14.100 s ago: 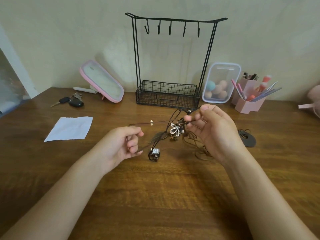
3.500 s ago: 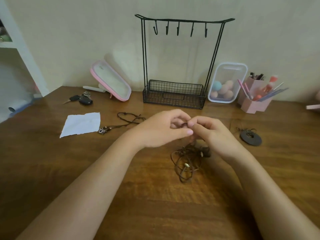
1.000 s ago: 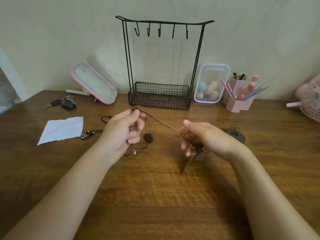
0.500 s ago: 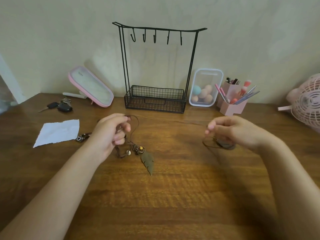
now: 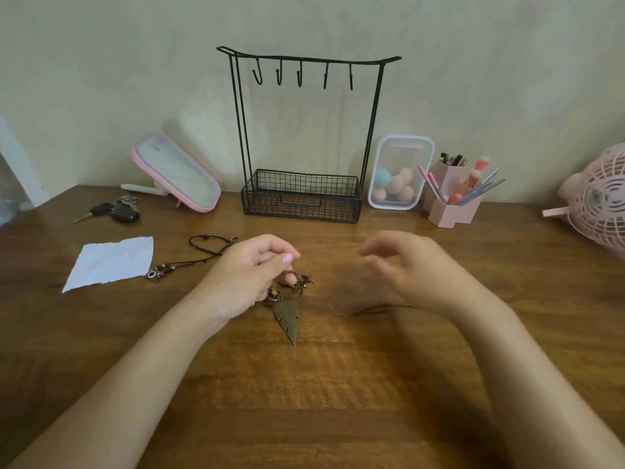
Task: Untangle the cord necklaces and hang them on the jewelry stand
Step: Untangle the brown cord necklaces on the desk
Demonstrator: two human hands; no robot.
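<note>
My left hand pinches the brown cord of a necklace whose beads and bronze leaf pendant lie on the wooden table just below it. My right hand hovers to the right with curled fingers. It is blurred, so I cannot see whether it holds anything. A slack stretch of cord lies under its wrist. A second, dark cord necklace with a small pendant lies apart on the table at the left. The black wire jewelry stand is at the back, and nothing hangs from its hooks.
A white paper scrap and keys lie at the left. A pink mirror leans behind them. To the right of the stand are a clear box of sponges, a pink brush holder and a pink fan.
My hands have come closer together, and the cord that was stretched between them has gone slack. The leaf pendant stays on the table by my left hand.
</note>
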